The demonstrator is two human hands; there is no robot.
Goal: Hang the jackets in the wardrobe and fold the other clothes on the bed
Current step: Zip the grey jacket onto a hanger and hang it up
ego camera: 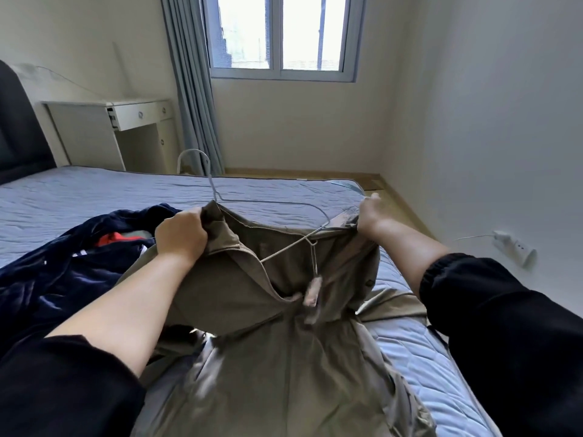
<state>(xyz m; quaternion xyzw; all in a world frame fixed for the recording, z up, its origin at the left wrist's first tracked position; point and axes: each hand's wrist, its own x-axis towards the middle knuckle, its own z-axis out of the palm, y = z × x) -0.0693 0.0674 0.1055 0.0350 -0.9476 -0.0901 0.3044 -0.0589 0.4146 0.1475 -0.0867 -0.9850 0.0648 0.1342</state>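
An olive-green jacket (277, 351) is lifted over the bed (79, 197), its body trailing down toward me. My left hand (179, 236) grips its left shoulder by the collar. My right hand (370, 214) grips the right shoulder. A thin white wire hanger (265, 201) sits partly inside the neck opening, its hook pointing up and away from me and one arm running down inside the jacket. A dark navy velvet garment (47, 279) lies bunched on the bed to my left, with a red and white piece (115, 239) showing among it.
A white desk (126, 121) with drawers stands beyond the bed at the far left, next to grey curtains (192, 89) and a window (280, 36). A dark headboard (19, 127) is on the left. A wall socket with a plugged charger (511, 247) sits low on the right wall.
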